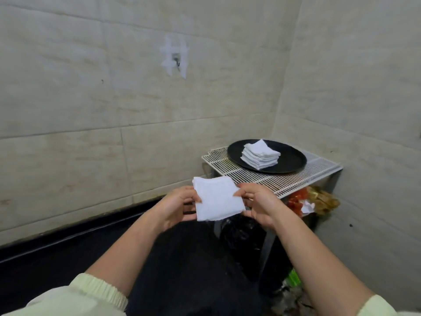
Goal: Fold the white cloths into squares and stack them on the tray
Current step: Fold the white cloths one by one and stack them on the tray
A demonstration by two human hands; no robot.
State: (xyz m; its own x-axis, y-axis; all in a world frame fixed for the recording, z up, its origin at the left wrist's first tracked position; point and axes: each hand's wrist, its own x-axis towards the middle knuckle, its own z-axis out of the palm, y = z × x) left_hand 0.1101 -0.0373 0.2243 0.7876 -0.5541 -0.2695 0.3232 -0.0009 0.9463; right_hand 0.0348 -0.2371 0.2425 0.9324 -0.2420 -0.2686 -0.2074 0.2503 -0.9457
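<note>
A folded white cloth point(217, 198), roughly square, hangs in the air between my hands. My left hand point(180, 205) pinches its left edge with thumb and fingers. At the cloth's right edge my right hand point(256, 202) pinches it the same way. Farther back and to the right, a round black tray point(289, 164) rests on a white wire rack point(239, 173). A stack of several folded white cloths point(260, 155) sits on the tray, its top cloth turned at an angle.
The rack stands in the corner of two pale tiled walls. Under it are a black plastic bag point(241, 236) and red and brown wrappers point(309, 200). A taped hook point(175, 58) is on the left wall. The floor below is dark.
</note>
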